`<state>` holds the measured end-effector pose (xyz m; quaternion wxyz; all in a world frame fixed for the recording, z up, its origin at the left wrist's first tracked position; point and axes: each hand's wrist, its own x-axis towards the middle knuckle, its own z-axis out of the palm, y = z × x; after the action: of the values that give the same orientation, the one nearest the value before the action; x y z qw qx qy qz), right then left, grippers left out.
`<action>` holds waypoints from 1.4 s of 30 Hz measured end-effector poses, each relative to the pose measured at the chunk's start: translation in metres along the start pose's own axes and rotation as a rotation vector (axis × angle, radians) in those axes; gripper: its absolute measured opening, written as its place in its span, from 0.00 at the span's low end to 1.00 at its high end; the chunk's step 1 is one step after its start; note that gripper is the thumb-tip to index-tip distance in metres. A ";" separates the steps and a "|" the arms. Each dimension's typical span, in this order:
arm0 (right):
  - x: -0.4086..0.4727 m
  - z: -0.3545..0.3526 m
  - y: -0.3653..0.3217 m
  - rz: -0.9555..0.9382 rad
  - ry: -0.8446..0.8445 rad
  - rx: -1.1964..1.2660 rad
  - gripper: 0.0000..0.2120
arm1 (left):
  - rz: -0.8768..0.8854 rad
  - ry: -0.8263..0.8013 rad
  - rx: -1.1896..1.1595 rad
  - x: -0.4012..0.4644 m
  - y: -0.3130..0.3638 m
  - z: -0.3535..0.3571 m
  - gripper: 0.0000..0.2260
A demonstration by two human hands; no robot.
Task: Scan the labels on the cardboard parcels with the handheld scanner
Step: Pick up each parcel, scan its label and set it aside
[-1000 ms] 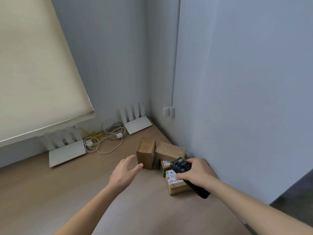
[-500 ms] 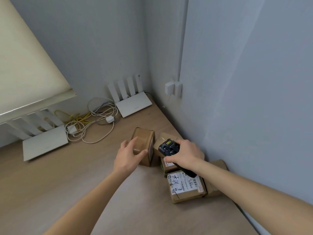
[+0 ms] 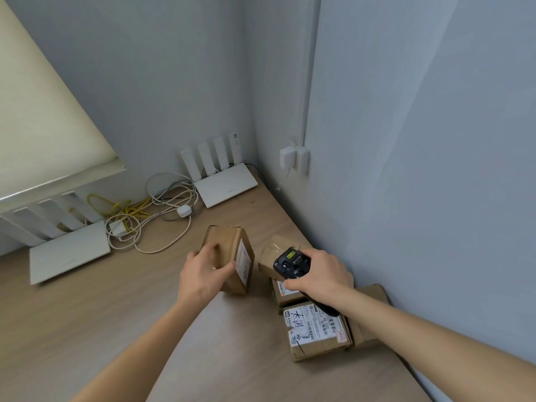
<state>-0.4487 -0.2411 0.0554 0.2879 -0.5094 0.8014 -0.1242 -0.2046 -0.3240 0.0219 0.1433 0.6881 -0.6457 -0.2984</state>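
Cream roller blind (image 3: 43, 126) far left, cut by frame edge. Flat white router (image 3: 68, 253) below it, ribbed antennas partly behind blind. Tangle of white and yellow cables (image 3: 145, 216) on wood-grain desk (image 3: 87, 314). Second white router (image 3: 226, 184) in corner. Left hand (image 3: 203, 275) grips upright brown cardboard parcel (image 3: 229, 256), fingers curled over its top, white label on right face, print unreadable. Right hand (image 3: 322, 274) clutches black handheld scanner (image 3: 290, 264), handle end hidden under wrist. More parcels beneath: taped one (image 3: 271, 253), small one (image 3: 285, 294) mostly covered, labelled flat one (image 3: 316, 329) with handwriting, another (image 3: 374, 297) behind forearm against grey wall (image 3: 420, 169).
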 end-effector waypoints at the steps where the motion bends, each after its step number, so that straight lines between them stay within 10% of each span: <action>1: -0.005 -0.001 -0.002 0.004 0.004 0.000 0.30 | -0.011 0.027 -0.014 -0.005 -0.004 -0.013 0.31; 14: -0.168 -0.007 -0.139 -0.344 -0.071 0.158 0.35 | -0.029 0.204 -0.474 -0.185 -0.073 -0.222 0.35; 21: -0.306 0.011 -0.214 -0.462 -0.132 0.275 0.38 | 0.005 0.287 -0.722 -0.331 -0.131 -0.310 0.18; 42: -0.524 0.051 -0.273 -0.893 -0.349 0.064 0.32 | -0.175 0.641 -0.910 -0.588 -0.208 -0.379 0.19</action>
<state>-0.0500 0.1062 0.3250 0.3525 -0.8077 0.4398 -0.1730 0.1955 0.2035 0.3290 0.5893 0.6641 -0.3168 -0.3336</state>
